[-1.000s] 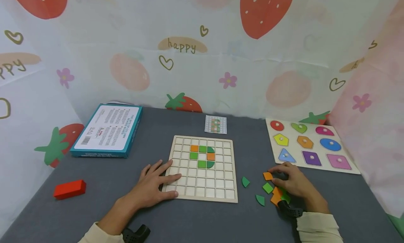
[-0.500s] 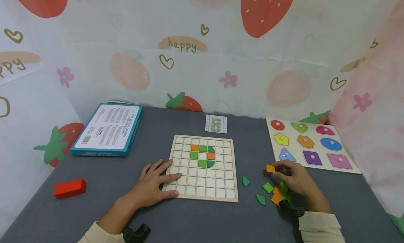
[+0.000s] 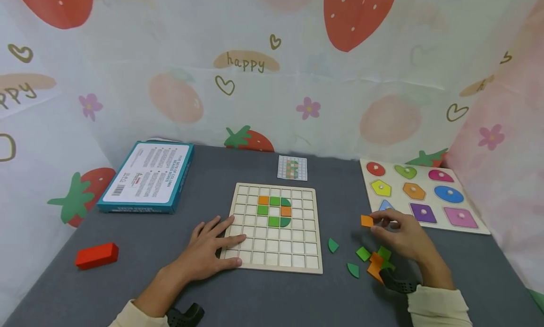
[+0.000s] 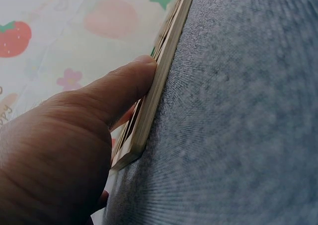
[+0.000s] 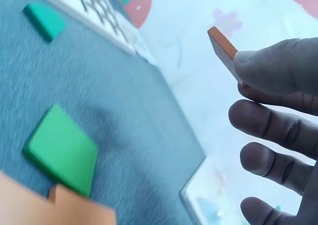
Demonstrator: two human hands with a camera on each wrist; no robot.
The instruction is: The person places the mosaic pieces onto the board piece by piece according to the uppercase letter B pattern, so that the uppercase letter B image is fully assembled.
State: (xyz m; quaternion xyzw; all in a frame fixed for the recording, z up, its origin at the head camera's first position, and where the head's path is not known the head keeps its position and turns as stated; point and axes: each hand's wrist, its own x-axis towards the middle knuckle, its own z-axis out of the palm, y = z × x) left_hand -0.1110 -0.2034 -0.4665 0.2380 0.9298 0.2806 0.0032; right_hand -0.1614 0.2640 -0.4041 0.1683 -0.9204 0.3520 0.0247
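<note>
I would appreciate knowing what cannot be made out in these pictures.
Head: exact cells of the card, too small.
Head: lower part of the blue triangle, behind the right hand.
Head: full count of the pile, pieces overlapping.
Left wrist: cells of the grid, seen nearly edge-on.
Right wrist: the puzzle, blurred and cut off by the bottom edge.

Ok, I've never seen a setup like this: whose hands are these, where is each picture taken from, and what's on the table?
There's no machine here: these are a person's bare hands. The wide picture comes from a camera worn on the head, the two close ones from cameras on each wrist.

On the table, the left hand rests on a grid board with orange and green pieces set in it. The right hand pinches an orange tile above the table. Loose pieces lie nearby, plus a pattern card, shape puzzle, red block and blue box.
</note>
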